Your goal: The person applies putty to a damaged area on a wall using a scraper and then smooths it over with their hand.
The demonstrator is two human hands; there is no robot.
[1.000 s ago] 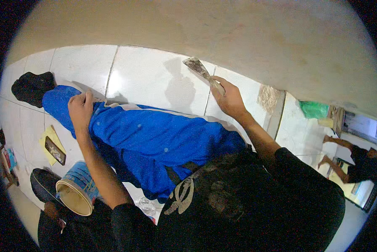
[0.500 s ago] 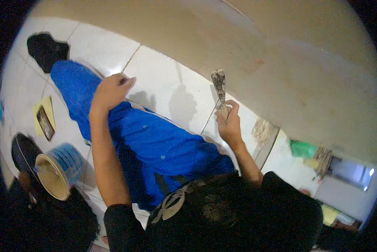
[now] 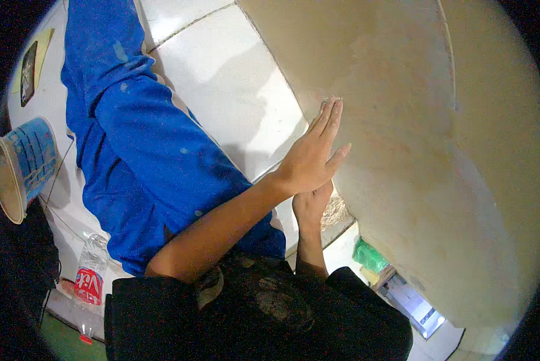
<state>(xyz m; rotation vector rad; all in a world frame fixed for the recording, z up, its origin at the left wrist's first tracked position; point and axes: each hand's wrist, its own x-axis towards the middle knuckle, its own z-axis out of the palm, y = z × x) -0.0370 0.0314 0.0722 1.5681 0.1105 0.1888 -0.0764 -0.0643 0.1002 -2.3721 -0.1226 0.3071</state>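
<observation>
Fingers [image 3: 329, 118] — straight, pressed together, flat on the beige plastered wall [image 3: 414, 120]. Left hand [image 3: 313, 157], moved over from the blue trouser leg [image 3: 143, 150], feels the surface. Right hand [image 3: 311, 204] — beneath it, fingers hidden; scraper no longer visible.

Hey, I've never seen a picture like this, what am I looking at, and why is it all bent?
There is no machine: a person wears a wide fisheye camera on the head, looking down, so straight edges curve. The person sits on a white tiled floor, one leg in blue trousers stretched out. The left hand lies flat and open on the beige wall. The right hand is just under it, mostly hidden, so I cannot tell whether it holds anything. At the left are a blue bucket and a clear plastic bottle.
</observation>
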